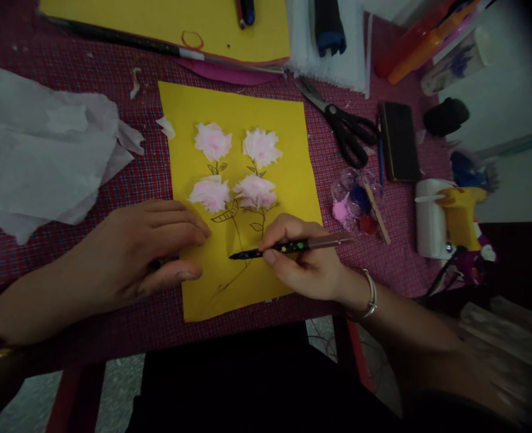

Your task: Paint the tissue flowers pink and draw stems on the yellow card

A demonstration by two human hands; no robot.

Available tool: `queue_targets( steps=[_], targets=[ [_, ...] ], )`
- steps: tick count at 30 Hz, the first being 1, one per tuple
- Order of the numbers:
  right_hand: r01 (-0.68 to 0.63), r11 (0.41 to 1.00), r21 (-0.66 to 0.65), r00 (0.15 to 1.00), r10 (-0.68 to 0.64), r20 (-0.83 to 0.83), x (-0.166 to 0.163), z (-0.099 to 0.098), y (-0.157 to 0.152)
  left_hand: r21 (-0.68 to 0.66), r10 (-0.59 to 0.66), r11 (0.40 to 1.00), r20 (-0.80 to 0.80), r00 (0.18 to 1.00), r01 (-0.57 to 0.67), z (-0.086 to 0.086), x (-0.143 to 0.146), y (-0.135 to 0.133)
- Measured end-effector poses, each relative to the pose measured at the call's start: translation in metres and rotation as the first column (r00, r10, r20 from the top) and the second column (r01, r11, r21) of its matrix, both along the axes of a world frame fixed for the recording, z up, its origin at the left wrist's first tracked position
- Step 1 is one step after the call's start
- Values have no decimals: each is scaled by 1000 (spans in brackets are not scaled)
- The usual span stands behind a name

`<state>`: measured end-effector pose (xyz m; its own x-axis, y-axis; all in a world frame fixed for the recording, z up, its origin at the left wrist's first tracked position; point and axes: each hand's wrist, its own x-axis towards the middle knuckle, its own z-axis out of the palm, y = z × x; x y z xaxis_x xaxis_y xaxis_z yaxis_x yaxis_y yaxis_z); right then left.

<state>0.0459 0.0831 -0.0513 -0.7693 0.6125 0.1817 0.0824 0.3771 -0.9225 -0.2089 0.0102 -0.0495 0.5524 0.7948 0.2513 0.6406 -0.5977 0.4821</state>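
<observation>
My right hand point(308, 258) pinches a black pen point(288, 247) with small coloured shapes on its barrel. The pen lies at a low slant over a yellow sheet of paper point(284, 279), its tip pointing left near the drawn stems; whether it touches the paper I cannot tell. Across the sheet's left edge rests my left hand point(157, 249), palm down, fingers extended and thumb apart. A dark patch shows between its thumb and fingers, too dim to make out. Several pale pink paper flowers point(214, 141) sit on the sheet, with drawn stems and leaves below them.
White tissue paper point(40, 150) spreads at the left on the checked cloth point(133, 177). Right of the sheet are black-handled scissors point(344, 126), a paint palette point(349, 195) with a wooden stick point(377, 213), a phone point(400, 141) and a yellow-and-white object point(446, 219). Another yellow sheet point(148, 24) lies behind.
</observation>
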Motion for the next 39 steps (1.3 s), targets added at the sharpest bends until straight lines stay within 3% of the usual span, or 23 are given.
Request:
queue_targets(
  steps=[7, 28, 39],
  targets=[
    [14, 999, -51, 999, -16, -45, 0, 1, 0, 8, 0, 1000, 4, 1000, 0, 2, 1, 1],
    [-62, 998, 4, 998, 61, 15, 3, 1, 5, -61, 28, 998, 38, 999, -26, -9, -6, -5],
    [25, 1000, -10, 999, -26, -33, 6, 3, 8, -53, 18, 998, 71, 997, -14, -10, -9, -6]
  ],
)
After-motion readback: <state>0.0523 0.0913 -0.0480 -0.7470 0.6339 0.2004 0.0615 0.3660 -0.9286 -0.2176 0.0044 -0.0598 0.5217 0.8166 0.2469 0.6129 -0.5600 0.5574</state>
